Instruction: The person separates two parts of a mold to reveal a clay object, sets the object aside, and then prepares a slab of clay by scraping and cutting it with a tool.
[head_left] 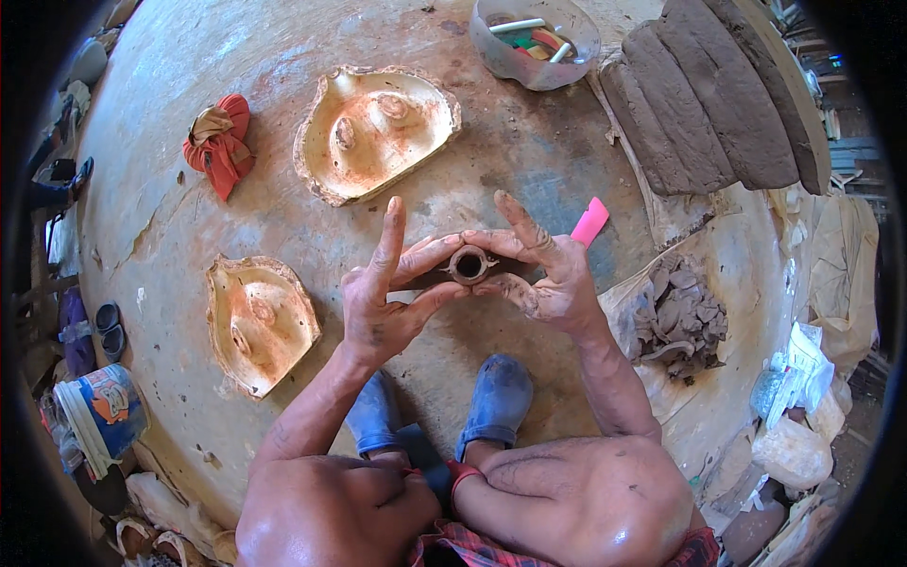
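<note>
In the middle, above the floor, I hold a small hollow clay piece [470, 266] with a round rim, a dark opening and a small lug on each side. My left hand [387, 283] pinches its left side between thumb and fingers, index finger pointing up. From the right, my right hand [557, 283] grips it the same way, one finger raised. Both hands partly cover the piece, so its lower body is hidden. Beyond the hands lies a large pale mould half [364, 156] with reddish stains. A smaller mould half [248, 331] rests to the left.
A pink scraper [590, 222] lies just beyond my right hand. Clay scraps [682, 317] are heaped at right, below thick clay slabs [704, 99]. A clear bowl [534, 71] of tools stands at the far side. A red cloth bundle [220, 142] and a bucket [102, 416] are at left.
</note>
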Demonstrator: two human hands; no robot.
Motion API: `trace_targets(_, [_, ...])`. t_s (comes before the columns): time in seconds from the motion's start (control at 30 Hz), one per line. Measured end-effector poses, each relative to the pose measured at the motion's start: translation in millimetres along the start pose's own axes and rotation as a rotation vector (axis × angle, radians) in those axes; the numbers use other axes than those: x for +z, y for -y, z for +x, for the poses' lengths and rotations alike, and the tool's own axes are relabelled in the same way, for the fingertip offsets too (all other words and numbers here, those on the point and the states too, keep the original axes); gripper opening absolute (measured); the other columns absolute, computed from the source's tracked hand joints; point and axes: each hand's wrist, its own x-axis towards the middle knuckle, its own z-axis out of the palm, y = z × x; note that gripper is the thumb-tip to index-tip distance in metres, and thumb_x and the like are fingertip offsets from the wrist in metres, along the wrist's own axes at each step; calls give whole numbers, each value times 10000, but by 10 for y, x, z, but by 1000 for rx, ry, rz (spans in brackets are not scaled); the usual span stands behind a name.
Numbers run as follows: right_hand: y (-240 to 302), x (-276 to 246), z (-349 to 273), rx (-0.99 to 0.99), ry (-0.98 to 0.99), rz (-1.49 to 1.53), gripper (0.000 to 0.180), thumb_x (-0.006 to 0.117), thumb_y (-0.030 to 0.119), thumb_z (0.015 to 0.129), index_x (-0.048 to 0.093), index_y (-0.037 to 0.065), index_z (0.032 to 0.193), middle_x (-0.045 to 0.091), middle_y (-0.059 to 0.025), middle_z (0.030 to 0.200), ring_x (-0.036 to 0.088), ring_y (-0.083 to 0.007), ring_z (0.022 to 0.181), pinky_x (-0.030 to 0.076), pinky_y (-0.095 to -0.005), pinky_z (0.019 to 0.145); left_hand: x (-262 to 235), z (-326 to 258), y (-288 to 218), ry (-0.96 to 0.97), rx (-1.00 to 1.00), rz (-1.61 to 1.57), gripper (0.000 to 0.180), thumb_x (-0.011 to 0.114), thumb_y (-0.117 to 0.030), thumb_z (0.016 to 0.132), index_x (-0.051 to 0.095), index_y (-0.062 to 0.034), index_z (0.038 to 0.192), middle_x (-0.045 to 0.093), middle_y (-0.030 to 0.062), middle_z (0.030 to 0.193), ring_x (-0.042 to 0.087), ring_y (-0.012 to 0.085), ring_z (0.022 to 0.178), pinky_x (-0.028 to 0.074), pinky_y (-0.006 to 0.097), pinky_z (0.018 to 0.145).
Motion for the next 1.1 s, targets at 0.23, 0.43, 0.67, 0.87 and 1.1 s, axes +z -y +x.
trace_targets(0.23, [51, -41, -6, 73, 10, 51, 948, 887, 228, 833, 396, 85, 1630, 756, -150, 1273, 775, -288, 1072, 612, -372, 934, -28, -15, 9, 9, 49, 23, 1209, 935, -140, 769, 154, -37, 1686, 735, 117, 1323, 714, 286, 1222, 584, 382, 1026])
trace_targets(0.43, [-241, -621, -387, 296, -107, -60, 944, 896, 157, 823, 399, 46, 1619, 594, -198, 1517, 601, -283, 1382, 470, -397, 1156, -504, -17, 251, 223, -144, 209, 1259, 1004, -295, 626, 321, -61, 1658, 548, 160, 1573, 610, 307, 1374, 524, 414, 1105])
trace_targets(0.67, [-486, -356, -584, 340, 113, -270, 867, 931, 178, 749, 547, 14, 1509, 564, -199, 1540, 527, -334, 1451, 439, -425, 1205, -524, -250, 406, 353, -303, 227, 962, 974, -174, 645, 576, -100, 1518, 628, 149, 1487, 630, 317, 1350, 533, 412, 1106])
trace_targets(0.87, [-565, -315, -617, 267, 104, -282, 818, 924, 195, 759, 580, 11, 1478, 607, -182, 1497, 571, -349, 1404, 471, -445, 1178, -502, -306, 487, 275, -262, 230, 864, 946, -77, 658, 633, -94, 1463, 660, 151, 1444, 665, 306, 1302, 557, 397, 1081])
trace_targets(1.1, [-520, -373, -550, 470, -263, 91, 904, 704, 662, 934, 530, -4, 1521, 603, -208, 1501, 594, -346, 1378, 496, -442, 1124, -642, -328, 585, 242, -405, -46, 904, 826, -450, 857, 462, -69, 1591, 541, 178, 1572, 533, 327, 1444, 413, 452, 1199])
